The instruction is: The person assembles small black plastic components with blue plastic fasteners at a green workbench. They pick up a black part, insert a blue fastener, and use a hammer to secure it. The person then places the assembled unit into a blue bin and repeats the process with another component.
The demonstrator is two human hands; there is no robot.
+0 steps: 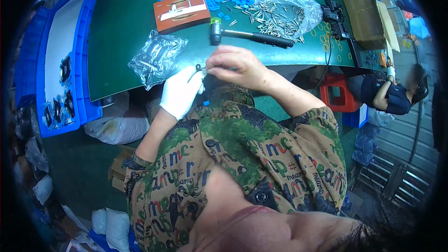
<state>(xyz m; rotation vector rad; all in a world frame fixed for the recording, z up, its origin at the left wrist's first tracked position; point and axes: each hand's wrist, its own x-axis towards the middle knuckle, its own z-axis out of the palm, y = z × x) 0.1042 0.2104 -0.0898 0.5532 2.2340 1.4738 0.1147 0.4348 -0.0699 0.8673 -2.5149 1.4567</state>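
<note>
At the far left a blue tray (30,65) holds bagged dark parts (65,69), and right of it a clear bag of black pieces (156,58) lies on the green table (112,56). Next, the white-gloved left hand (179,94) has its fingertips closed on a small black part (198,67) just off the table's near edge, while the bare right hand (238,66) brings thumb and forefinger close together beside it, though whether they grip anything cannot be told. Beyond that hand lies a hammer (261,38), with a clear bag (303,2) of metal fasteners (280,21) farther right.
</note>
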